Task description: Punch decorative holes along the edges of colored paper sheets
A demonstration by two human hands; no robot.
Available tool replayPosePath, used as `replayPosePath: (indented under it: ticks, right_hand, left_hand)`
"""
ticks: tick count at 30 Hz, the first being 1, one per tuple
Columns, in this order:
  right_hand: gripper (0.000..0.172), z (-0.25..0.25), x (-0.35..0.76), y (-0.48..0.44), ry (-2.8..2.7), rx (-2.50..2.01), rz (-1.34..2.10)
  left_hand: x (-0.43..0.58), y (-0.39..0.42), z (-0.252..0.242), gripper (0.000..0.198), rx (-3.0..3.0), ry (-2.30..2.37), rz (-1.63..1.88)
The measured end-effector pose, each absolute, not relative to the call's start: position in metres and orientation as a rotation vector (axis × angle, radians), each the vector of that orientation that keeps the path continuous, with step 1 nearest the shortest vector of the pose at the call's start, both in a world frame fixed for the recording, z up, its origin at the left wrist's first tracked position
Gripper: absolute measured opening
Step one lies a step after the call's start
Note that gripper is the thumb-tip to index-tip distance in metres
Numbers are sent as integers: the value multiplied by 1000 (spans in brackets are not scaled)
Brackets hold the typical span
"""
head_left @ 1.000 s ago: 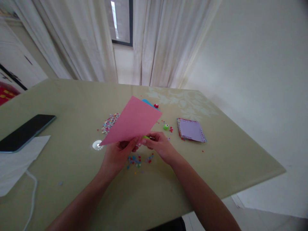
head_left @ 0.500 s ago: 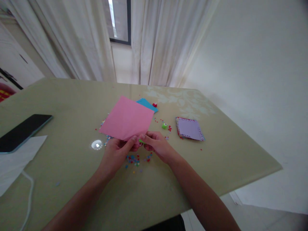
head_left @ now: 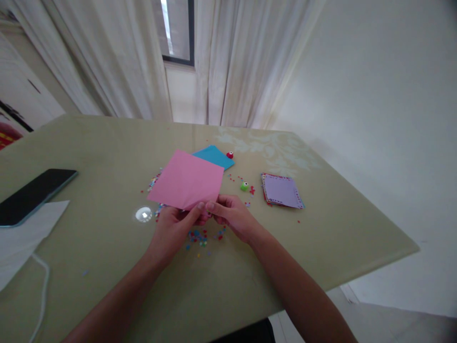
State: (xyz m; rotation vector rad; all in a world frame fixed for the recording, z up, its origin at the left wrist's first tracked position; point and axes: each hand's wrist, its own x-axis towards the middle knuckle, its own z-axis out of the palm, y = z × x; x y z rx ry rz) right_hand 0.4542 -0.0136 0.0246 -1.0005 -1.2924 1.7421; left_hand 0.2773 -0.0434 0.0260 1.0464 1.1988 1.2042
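"What does the left hand (head_left: 174,226) have?"
"The pink square sheet of paper (head_left: 189,178), near edge pinched under its thumb, above the beige bench (head_left: 107,152)."
"And the right hand (head_left: 233,214)?"
"Thumb and fingers drawn together at that same edge; I can't tell what they grip."
"Beyond?"
"A bright blue paper square (head_left: 216,156), partly hidden behind the pink one."

Sheet (head_left: 187,178) between phone (head_left: 35,196) and stack (head_left: 283,192)

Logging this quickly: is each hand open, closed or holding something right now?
Left hand: closed, holding the pink paper by its near edge.
Right hand: closed at that edge; whether it holds anything can't be told.
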Motion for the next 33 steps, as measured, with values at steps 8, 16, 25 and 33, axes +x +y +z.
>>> replayPosePath:
  ticks: [8,16,25,33]
  right_hand:
    - [54,25,452,-16,-1344,-1006,1695]
    - [51,27,448,-17,-1367,-994,1646]
    - [51,27,448,-18,-1351,-1006,1643]
    - [46,26,465,-3,-1185,-1059,1433]
  left_hand:
    - [278,-43,27,53,1018,1209,1198]
    - [279,-43,26,51,1006,1206,1215]
    - [281,-44,28,47,1027,1220,1218]
    - [277,-45,24,43,1047,1263,1268]
